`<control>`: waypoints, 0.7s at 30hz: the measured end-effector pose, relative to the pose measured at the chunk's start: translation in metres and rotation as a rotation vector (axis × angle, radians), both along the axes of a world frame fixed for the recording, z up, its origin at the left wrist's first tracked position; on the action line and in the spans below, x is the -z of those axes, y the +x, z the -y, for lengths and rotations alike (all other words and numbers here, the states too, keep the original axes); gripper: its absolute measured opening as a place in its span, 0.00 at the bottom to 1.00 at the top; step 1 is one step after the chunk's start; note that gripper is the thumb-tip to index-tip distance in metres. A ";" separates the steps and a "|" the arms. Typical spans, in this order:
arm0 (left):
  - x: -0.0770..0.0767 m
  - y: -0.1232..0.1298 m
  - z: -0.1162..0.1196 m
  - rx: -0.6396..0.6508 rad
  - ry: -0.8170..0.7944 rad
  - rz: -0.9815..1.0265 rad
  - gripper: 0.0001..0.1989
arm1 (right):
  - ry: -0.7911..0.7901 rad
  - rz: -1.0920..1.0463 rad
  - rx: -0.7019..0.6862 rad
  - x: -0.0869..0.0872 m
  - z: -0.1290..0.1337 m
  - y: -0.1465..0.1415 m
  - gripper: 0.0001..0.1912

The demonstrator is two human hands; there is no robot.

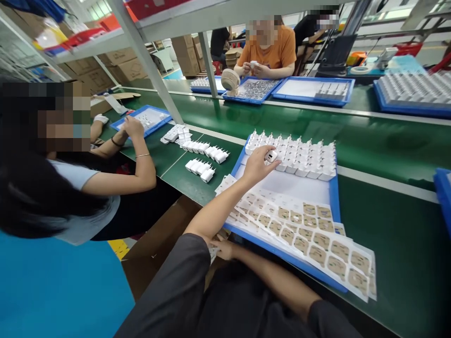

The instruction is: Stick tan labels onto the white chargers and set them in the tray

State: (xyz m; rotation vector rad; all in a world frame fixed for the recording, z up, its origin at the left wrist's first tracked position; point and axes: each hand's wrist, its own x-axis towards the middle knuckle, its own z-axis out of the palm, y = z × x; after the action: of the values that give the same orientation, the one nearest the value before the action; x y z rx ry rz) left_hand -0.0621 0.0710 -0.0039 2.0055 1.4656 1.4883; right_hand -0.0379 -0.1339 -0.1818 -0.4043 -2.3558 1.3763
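My left hand (256, 165) is closed on a white plug-in charger (271, 156), its port end facing up, over the front left of the rows of chargers (301, 157). Those rows stand prongs up in a blue tray (334, 197) lined with white. Sheets of tan square stickers (319, 239) lie across the tray's near part and overhang its right corner. Low beside the table edge, my right hand (224, 249) has its fingers bent around something whitish, partly hidden by my left sleeve; I cannot make out what it is.
More chargers (200, 170) lie in groups on the green table (391, 225) to the left. A co-worker (116, 183) sits there at another blue tray (150, 117). Across the table, a person in orange (271, 49) handles a small white piece. A shelf post (151, 61) rises at left; an open cardboard box (155, 239) stands below.
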 end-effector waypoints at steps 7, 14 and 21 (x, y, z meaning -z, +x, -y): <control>-0.046 -0.100 0.013 -0.207 0.069 0.191 0.20 | -0.065 0.257 -0.108 0.043 -0.008 0.028 0.10; 0.002 -0.249 0.067 -0.841 -0.275 0.023 0.19 | -0.109 0.339 -0.154 0.054 -0.006 0.026 0.10; 0.020 -0.285 0.071 -0.839 -0.426 -0.111 0.18 | -0.118 0.342 -0.121 0.052 -0.007 0.027 0.09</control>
State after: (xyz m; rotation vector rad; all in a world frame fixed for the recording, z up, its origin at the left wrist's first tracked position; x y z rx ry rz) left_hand -0.3475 0.0003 -0.0234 1.2764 2.5973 1.1304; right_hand -0.0109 -0.1269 -0.2337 -0.5795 -2.6147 1.6175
